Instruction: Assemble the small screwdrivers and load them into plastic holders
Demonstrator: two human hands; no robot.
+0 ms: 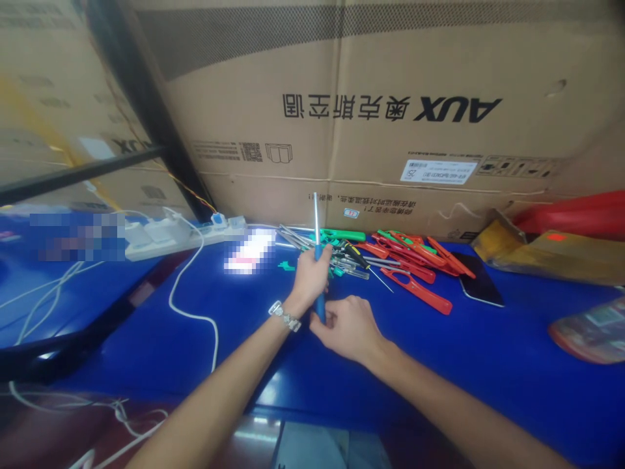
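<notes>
Left fingers [325, 255] wrap, right fingers [338, 307] pinch a blue-handled metal rod [317, 236] above a glossy blue tabletop [488, 352], brown cardboard box [351, 143] behind.

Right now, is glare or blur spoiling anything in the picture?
Head view: pale glare on the blue tabletop near its front edge; pixel blocks masking a bright patch near the power strip; head view, far right: see-through container looks soft; head view, centre: blue-handled tool reads fairly clearly.

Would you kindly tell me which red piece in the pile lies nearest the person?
The frontmost red piece, with an oval opening; the others lie farther back.
</notes>
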